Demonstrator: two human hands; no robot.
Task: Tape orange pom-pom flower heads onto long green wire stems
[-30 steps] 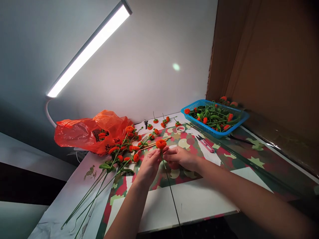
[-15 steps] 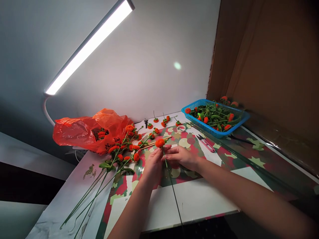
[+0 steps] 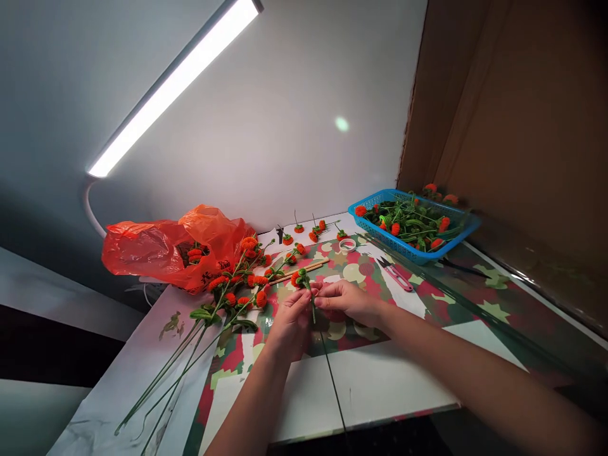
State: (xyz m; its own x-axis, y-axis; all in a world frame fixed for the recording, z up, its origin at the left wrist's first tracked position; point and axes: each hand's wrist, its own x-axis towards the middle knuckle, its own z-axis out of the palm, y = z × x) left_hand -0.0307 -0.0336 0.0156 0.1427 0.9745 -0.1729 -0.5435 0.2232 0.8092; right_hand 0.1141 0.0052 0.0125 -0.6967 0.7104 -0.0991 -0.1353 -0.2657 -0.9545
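Observation:
Between my two hands is an orange craft flower [image 3: 299, 277] with a green base and a long thin dark stem [image 3: 332, 373] that runs down past the table's front edge. My left hand [image 3: 293, 316] pinches the stem just below the flower head. My right hand [image 3: 344, 297] is closed at the same spot from the other side, its thumb and fingertips on the green upper stem. The flower head tips to the left, its green underside showing. Whether a strip of tape lies between my fingers is too small to tell.
Finished orange flowers on green stems [image 3: 247, 278] lie left, beside an orange plastic bag [image 3: 142, 250]. Several loose flower heads [image 3: 298, 228], a tape roll [image 3: 348, 245] and wooden sticks [image 3: 304, 268] lie behind. Pink-handled snips [image 3: 399, 278] and a blue basket [image 3: 425, 256] are right. A lamp [image 3: 175, 88] hangs above.
The flower head has turned from facing up to leaning left, with its green underside now showing. Both hands stay together on the stem, and the view has shifted slightly.

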